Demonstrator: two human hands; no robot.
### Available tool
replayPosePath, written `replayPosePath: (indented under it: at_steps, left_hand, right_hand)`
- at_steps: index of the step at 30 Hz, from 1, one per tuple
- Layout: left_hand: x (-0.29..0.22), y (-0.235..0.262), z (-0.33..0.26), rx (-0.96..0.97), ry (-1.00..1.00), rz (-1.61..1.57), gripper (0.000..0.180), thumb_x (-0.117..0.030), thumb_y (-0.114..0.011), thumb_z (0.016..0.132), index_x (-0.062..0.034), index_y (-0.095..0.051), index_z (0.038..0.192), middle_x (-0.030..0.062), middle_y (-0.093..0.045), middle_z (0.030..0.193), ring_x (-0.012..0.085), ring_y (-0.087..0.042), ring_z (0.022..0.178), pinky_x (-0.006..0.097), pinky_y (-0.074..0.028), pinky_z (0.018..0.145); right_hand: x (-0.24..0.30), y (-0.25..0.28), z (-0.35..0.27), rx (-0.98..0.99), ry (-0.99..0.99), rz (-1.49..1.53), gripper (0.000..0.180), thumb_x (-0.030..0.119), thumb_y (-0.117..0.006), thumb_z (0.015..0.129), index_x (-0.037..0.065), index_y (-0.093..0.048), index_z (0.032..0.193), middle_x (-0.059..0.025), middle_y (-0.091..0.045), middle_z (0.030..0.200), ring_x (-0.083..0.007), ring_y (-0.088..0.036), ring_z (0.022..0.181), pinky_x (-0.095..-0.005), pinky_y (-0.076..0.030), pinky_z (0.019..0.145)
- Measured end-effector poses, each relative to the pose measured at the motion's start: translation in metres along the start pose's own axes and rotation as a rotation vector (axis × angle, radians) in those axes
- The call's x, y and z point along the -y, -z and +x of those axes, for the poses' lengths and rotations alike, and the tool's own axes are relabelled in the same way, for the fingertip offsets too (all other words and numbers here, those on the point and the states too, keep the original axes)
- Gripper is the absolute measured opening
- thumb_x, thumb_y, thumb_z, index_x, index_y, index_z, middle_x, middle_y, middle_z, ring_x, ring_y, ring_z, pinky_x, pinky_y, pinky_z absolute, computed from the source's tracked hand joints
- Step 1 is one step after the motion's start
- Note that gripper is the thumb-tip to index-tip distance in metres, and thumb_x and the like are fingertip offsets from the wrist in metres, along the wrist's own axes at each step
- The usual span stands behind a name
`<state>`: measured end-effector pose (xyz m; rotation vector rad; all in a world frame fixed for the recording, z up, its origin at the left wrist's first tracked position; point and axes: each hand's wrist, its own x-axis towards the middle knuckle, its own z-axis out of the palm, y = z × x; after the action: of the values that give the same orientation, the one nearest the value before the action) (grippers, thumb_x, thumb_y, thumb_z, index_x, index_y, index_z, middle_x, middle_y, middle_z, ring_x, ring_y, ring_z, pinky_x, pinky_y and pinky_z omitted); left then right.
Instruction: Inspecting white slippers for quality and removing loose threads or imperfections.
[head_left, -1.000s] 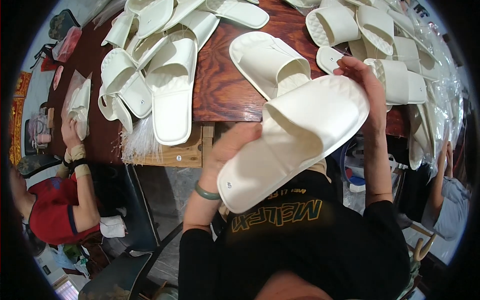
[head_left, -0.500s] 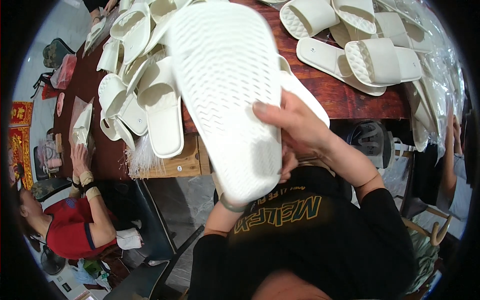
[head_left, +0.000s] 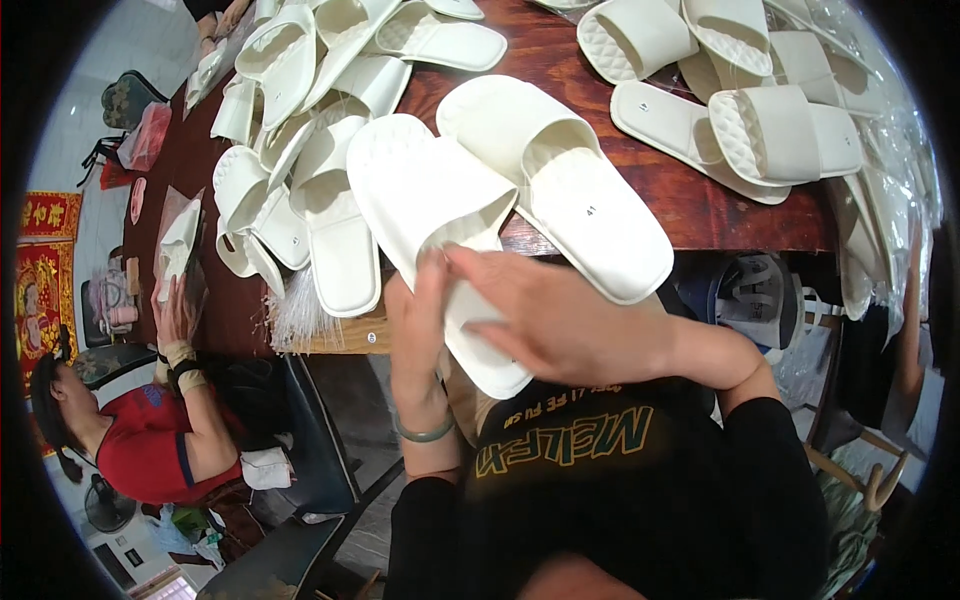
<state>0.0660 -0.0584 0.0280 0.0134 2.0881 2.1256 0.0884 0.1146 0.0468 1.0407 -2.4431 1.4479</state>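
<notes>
Nearest is the black shirt (head_left: pixel 640 490) of the person, with yellowish print on the chest. On the left wrist there is a pale green bangle (head_left: pixel 425 432). The left hand (head_left: pixel 415 335) seems clamped on the left edge of a first white slipper (head_left: pixel 425 185); its fingers behind the sole are hidden. The right hand (head_left: pixel 572 315) is blurred and lies across the footbed of the same slipper, with its fingertips close to the left hand; I cannot tell if it presses or grips.

This first slipper is tilted, with its heel near and its toe far and to the left, at the near edge of the reddish wooden table (head_left: pixel 545 50). Just to the right is a second white slipper (head_left: pixel 600 215), its heel going past the table edge. In this view the two overlap.

Farther to the left lies a pile of white slippers (head_left: pixel 340 245), with a bundle of clear strands (head_left: pixel 310 325) at its near side. Farther to the right are more white slippers (head_left: pixel 785 135), beside clear plastic wrapping (head_left: pixel 900 190). At the far left, a co-worker in red (head_left: pixel 150 445) touches a bagged white slipper (head_left: pixel 180 240).
</notes>
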Motion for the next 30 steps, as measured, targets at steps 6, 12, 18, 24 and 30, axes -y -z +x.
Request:
replayPosePath:
  at_steps: [6, 12, 18, 24, 30]
  left_hand:
    - [0.005, 0.005, 0.045, 0.01, 0.045, -0.092, 0.032, -0.015, -0.05, 0.092, 0.0074, -0.052, 0.115, 0.0095, -0.058, 0.107, 0.0132, -0.054, 0.093, 0.026, -0.043, 0.081]
    - [-0.006, 0.009, 0.075, 0.0, -0.048, 0.495, 0.041, -0.027, -0.058, 0.088, 0.008, -0.052, 0.11, 0.0142, -0.062, 0.087, 0.0207, -0.057, 0.079, 0.031, -0.045, 0.074]
    - [-0.007, 0.009, 0.064, -0.218, -0.117, 0.895, 0.047, -0.034, -0.06, 0.086, 0.0057, -0.053, 0.111, 0.0096, -0.052, 0.068, 0.0203, -0.047, 0.061, 0.03, -0.038, 0.058]
    - [-0.017, -0.004, 0.012, -0.034, -0.032, -0.163, 0.08, -0.064, -0.01, 0.091, -0.0029, -0.023, 0.141, -0.0041, -0.028, 0.057, 0.0049, -0.019, 0.049, 0.019, -0.013, 0.044]
    - [-0.016, -0.023, 0.006, 0.085, 0.077, -0.183, 0.089, -0.071, -0.006, 0.086, -0.0045, -0.003, 0.145, 0.0016, -0.047, 0.068, 0.0063, -0.025, 0.053, 0.019, -0.018, 0.048]
  right_hand:
    - [-0.07, 0.059, 0.005, -0.383, -0.016, -0.879, 0.051, 0.0, -0.06, 0.078, 0.003, -0.044, 0.126, -0.0164, -0.052, 0.121, -0.0349, -0.057, 0.099, -0.0379, -0.047, 0.086]
    - [-0.11, 0.082, 0.026, -0.302, -0.277, -0.879, 0.044, -0.004, -0.051, 0.073, -0.001, -0.043, 0.117, -0.021, -0.052, 0.115, -0.0351, -0.06, 0.088, -0.0401, -0.05, 0.072]
    - [-0.105, 0.077, 0.025, -0.352, -0.285, -0.849, 0.042, -0.002, -0.054, 0.076, -0.002, -0.044, 0.117, -0.0179, -0.053, 0.115, -0.0348, -0.059, 0.086, -0.0404, -0.049, 0.071]
    - [-0.048, 0.046, 0.009, -0.447, -0.04, -0.494, 0.023, 0.003, -0.063, 0.079, -0.002, -0.059, 0.101, -0.0139, -0.06, 0.098, -0.0304, -0.059, 0.082, -0.0357, -0.048, 0.072]
    - [-0.03, -0.006, 0.014, -0.269, -0.254, 0.192, 0.015, 0.005, -0.065, 0.081, -0.002, -0.064, 0.095, -0.0104, -0.062, 0.085, -0.0159, -0.058, 0.074, -0.0264, -0.046, 0.065]
